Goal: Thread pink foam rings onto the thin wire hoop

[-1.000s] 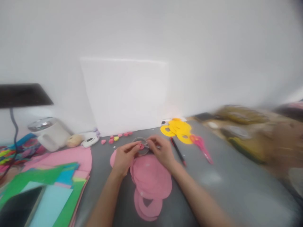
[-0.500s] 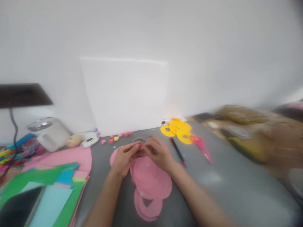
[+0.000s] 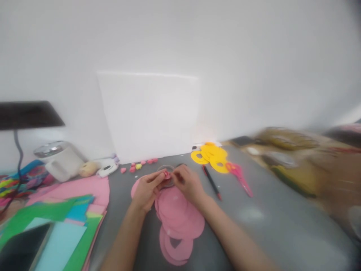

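Observation:
Between the fingertips of my left hand (image 3: 147, 189) is a small pink-red piece (image 3: 167, 175) that looks like rolled paper; blur hides its detail. My right hand (image 3: 189, 183) is closed in a pinch at the piece's right side, and whether it grips the same piece is hard to see. Both hands hover over a pile of pink paper discs (image 3: 179, 216). Some discs at the pile's near end have cut-out centres. Just behind the fingers lies a clear ring (image 3: 165, 166), like a tape roll, partly covered by the hands.
Yellow paper rings (image 3: 213, 155), a black-and-red pen (image 3: 212, 182) and pink scissors (image 3: 239, 177) lie to the right. Small heart-shaped pieces (image 3: 132, 169) line the back. Coloured paper sheets (image 3: 60, 226), a dark phone-like slab (image 3: 24, 248) and a white appliance (image 3: 63, 162) occupy the left.
The hands stay almost in place, with the fingers shifting slightly around the small pink piece. The whole view has moved a little; the objects on the table keep their places.

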The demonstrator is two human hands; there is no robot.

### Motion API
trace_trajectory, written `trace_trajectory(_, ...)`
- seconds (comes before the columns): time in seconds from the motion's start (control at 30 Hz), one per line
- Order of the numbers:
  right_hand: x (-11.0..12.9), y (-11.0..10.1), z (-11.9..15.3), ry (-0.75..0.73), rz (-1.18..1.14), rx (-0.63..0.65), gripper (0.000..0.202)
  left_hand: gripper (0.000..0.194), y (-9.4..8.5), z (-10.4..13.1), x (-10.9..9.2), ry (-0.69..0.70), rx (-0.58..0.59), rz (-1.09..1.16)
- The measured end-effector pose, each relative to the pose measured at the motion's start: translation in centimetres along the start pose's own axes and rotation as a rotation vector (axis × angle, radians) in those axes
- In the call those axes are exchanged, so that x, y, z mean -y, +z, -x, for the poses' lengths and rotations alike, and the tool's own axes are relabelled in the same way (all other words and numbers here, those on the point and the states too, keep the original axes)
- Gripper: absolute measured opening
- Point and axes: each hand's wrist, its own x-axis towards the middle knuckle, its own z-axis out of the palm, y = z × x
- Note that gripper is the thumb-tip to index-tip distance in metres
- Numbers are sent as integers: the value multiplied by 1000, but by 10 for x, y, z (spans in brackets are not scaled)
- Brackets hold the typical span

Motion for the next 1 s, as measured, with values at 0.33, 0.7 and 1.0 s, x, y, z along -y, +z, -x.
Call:
trace_trajectory(0.33,1,-1,0,-184,182,-65,12,17,0,0,-1,-20,-3,7)
trace_trajectory(0.7,1,1,1,-98,127,-100,11,20,-2,-1,3,-7,-38,-20)
trace_trajectory(1.0,1,4,2,-222,196,-109,13,18,-2,-2,6,15,-79,-27)
